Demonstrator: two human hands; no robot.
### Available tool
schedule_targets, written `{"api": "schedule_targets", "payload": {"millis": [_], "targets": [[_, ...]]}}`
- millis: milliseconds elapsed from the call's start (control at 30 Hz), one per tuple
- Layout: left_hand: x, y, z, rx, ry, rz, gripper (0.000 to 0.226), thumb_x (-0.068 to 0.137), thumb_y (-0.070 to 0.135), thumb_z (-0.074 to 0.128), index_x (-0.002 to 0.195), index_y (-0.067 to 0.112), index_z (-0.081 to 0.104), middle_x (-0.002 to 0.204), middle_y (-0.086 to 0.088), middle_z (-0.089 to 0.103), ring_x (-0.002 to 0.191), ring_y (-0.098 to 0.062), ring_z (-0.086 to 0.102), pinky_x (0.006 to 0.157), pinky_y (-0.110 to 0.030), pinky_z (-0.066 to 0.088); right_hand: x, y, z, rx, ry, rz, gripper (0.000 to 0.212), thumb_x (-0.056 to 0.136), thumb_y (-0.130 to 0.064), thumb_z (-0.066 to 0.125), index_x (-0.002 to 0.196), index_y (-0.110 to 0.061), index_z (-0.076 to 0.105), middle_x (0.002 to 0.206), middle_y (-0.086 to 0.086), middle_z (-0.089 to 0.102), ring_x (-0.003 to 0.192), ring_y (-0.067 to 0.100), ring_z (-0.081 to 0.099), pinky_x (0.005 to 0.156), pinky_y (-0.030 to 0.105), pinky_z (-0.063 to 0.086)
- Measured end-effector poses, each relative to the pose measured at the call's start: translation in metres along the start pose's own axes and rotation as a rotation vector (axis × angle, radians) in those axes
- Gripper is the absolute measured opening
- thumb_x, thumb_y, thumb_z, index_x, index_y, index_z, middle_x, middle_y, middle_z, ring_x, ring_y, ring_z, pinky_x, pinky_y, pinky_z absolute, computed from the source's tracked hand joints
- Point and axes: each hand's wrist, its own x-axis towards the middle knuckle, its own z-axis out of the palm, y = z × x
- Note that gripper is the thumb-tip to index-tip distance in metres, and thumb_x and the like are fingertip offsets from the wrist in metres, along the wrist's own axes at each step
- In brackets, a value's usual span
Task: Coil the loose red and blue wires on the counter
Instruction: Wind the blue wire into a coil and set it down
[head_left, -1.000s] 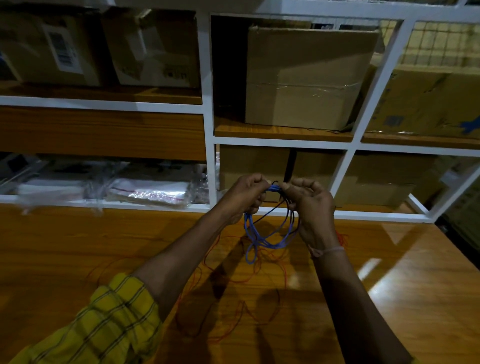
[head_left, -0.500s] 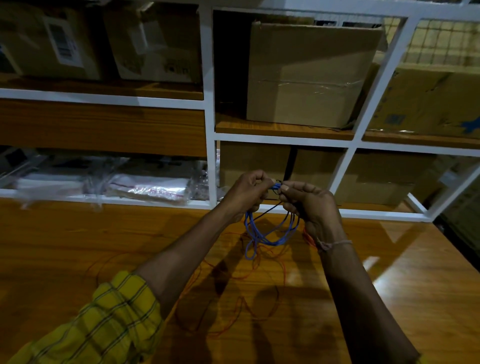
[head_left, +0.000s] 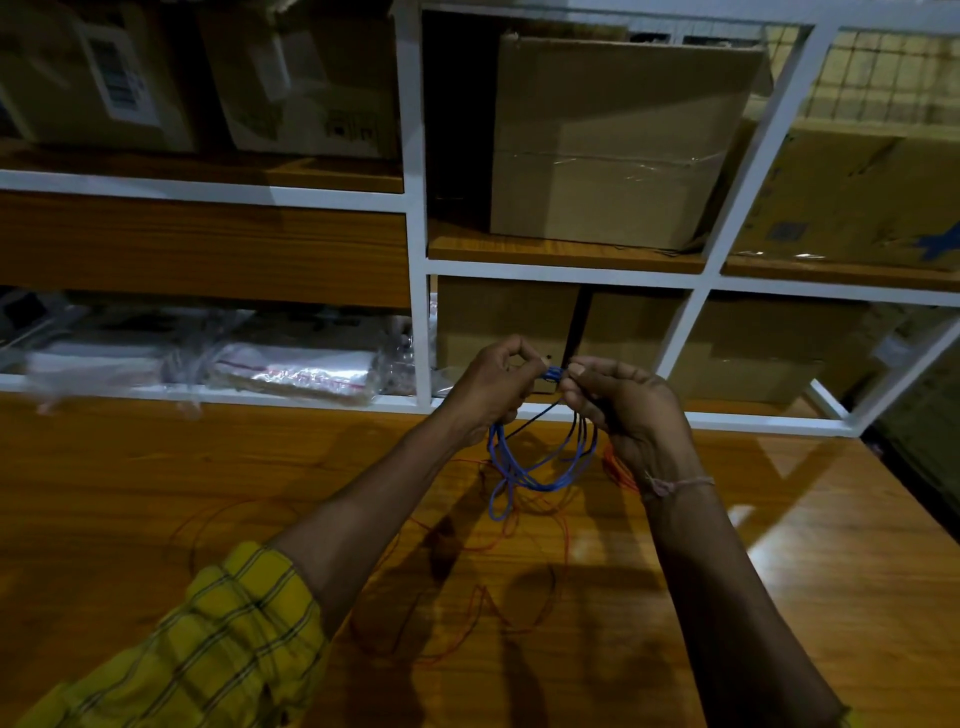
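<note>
Nearest us, along the near edge of the counter (head_left: 156, 493), the yellow plaid sleeve (head_left: 208, 639) covers our left forearm, while the right forearm is bare apart from a thin wrist thread (head_left: 675, 484). Between the two arms the red wire (head_left: 467, 623) lies loose on the wood in wide, slack loops that run from the near middle of the counter back toward the hands; it looks uncoiled.

Farther in, above the counter's far middle, our left hand (head_left: 493, 387) and right hand (head_left: 631, 415) are raised and nearly touching. Both grips are closed on the blue wire (head_left: 530, 467): the left pinches the top of the bundle between thumb and fingertips, and the right curls round it from the other side. Several blue loops hang below the hands, clear of the counter as far as we can tell. A thin dark strand (head_left: 530, 423) crosses the bundle; we cannot tell whether it is another wire or the blue one's end.

We judge we are closing off the blue coil. To do this well, we should keep the left pinch firm so the loops stay even, wrap the free end tightly round the top, and keep the hanging loops from snagging the red wire beneath.

Beyond the far edge stands the white shelf frame (head_left: 418, 234), holding cardboard boxes (head_left: 623, 140) and clear plastic bags (head_left: 291, 371).
</note>
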Motion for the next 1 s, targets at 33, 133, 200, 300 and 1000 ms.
{"api": "schedule_targets", "payload": {"millis": [33, 133, 200, 300, 1000], "targets": [[0.0, 0.0, 0.0, 0.006, -0.002, -0.001, 0.01, 0.102, 0.022, 0.059, 0.093, 0.019, 0.058, 0.06, 0.002, 0.042, 0.048, -0.013, 0.026, 0.047, -0.028, 0.019, 0.0, 0.0, -0.001, 0.003, -0.002, -0.004, 0.013, 0.09, 0.008, 0.066, 0.103, 0.007, 0.069, 0.084, 0.017, 0.073, 0.071, 0.021, 0.074, 0.062, 0.022, 0.062], [0.0, 0.001, 0.001, 0.007, -0.014, 0.003, 0.01, 0.103, 0.02, 0.058, 0.094, 0.018, 0.057, 0.061, 0.001, 0.042, 0.048, -0.012, 0.025, 0.047, -0.028, 0.018, 0.0, 0.001, -0.001, 0.003, -0.007, -0.014, 0.016, 0.091, 0.009, 0.066, 0.107, 0.009, 0.068, 0.085, 0.019, 0.074, 0.07, 0.021, 0.074, 0.06, 0.02, 0.059], [0.0, 0.001, 0.001, -0.022, -0.022, -0.005, 0.006, 0.103, 0.021, 0.058, 0.098, 0.017, 0.058, 0.062, 0.001, 0.041, 0.048, -0.012, 0.025, 0.046, -0.026, 0.018, 0.0, 0.002, 0.0, -0.007, -0.007, -0.024, 0.015, 0.092, 0.01, 0.065, 0.107, 0.009, 0.068, 0.083, 0.019, 0.074, 0.07, 0.021, 0.075, 0.06, 0.02, 0.059], [0.0, -0.001, 0.001, -0.081, -0.03, -0.028, 0.006, 0.103, 0.022, 0.06, 0.104, 0.016, 0.058, 0.059, 0.003, 0.042, 0.045, -0.01, 0.025, 0.044, -0.021, 0.019, -0.001, 0.004, 0.002, -0.025, -0.002, -0.043, 0.013, 0.093, 0.011, 0.063, 0.104, 0.008, 0.069, 0.083, 0.017, 0.075, 0.072, 0.02, 0.076, 0.066, 0.022, 0.062], [-0.009, -0.015, 0.003, -0.164, 0.013, -0.042, 0.003, 0.102, 0.015, 0.06, 0.102, 0.012, 0.059, 0.056, 0.002, 0.036, 0.044, -0.01, 0.02, 0.044, -0.02, 0.017, 0.008, 0.008, 0.005, -0.151, 0.038, 0.194, 0.01, 0.09, 0.001, 0.072, 0.098, 0.002, 0.066, 0.068, 0.008, 0.07, 0.054, 0.009, 0.067, 0.048, 0.018, 0.053]]}}
